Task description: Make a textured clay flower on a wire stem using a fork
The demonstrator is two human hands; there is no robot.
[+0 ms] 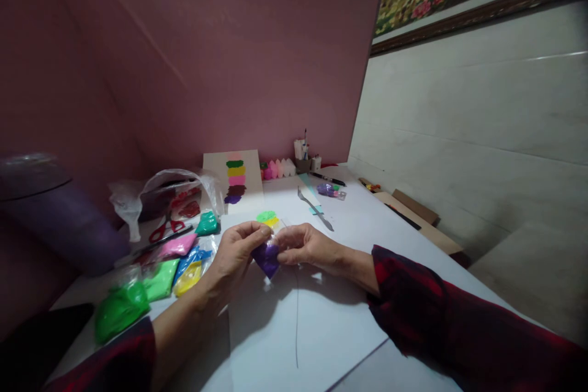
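Both hands meet over a white sheet [340,324], holding a small clear bag of purple clay [266,259]. The fingers of my left hand [241,248] pinch the bag's upper left edge. My right hand [305,245] grips its right side, thumb and fingers closed on the plastic. The bag hangs with one corner pointing down. Just behind the hands lie a flat green piece [266,216] and a yellow piece [272,222], the yellow one partly hidden. A thin dark wire [296,318] runs down the sheet below my right hand.
Bagged clay in green [122,309], pink [178,246], yellow [188,278] and other colours lies at left, near red-handled scissors [166,229]. A grey modelling tool [316,211] lies behind my right hand. A colour-swatch card [214,171] leans at the back. A large bottle [55,214] stands far left.
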